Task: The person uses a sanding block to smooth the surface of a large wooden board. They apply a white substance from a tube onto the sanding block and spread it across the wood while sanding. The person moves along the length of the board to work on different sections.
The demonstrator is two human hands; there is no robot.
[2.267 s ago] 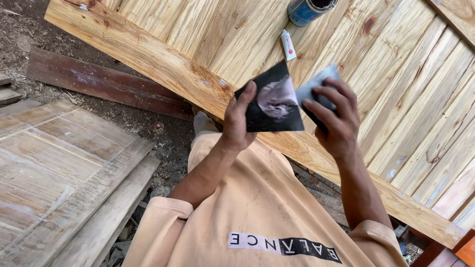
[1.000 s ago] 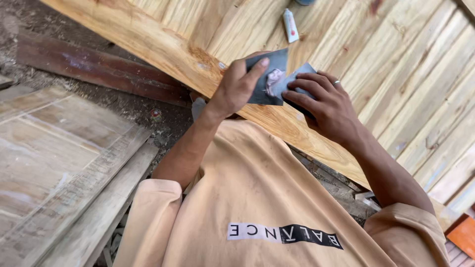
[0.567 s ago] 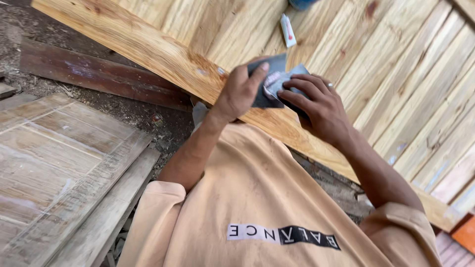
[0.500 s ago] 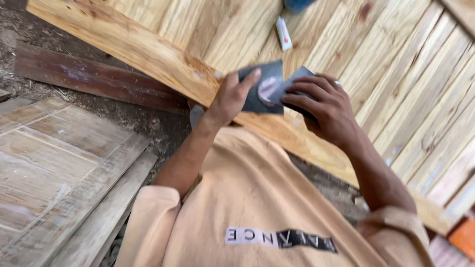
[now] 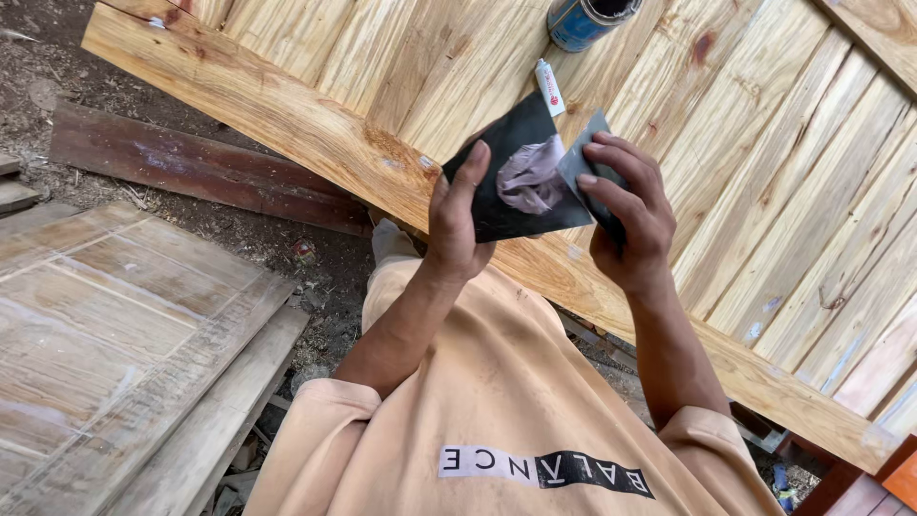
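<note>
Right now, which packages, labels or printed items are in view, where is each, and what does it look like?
Small white squeeze tube with red marking: lying on the pale wooden slatted panel, just above the hands.
Blue round tin can with dark open top: standing on the panel at the top edge.
Black-and-white printed strip: across the peach shirt, bottom centre.
No signs or screens.

Small white tube with red mark lying far centre on the wooden panel; blue can with label just beyond.
</note>
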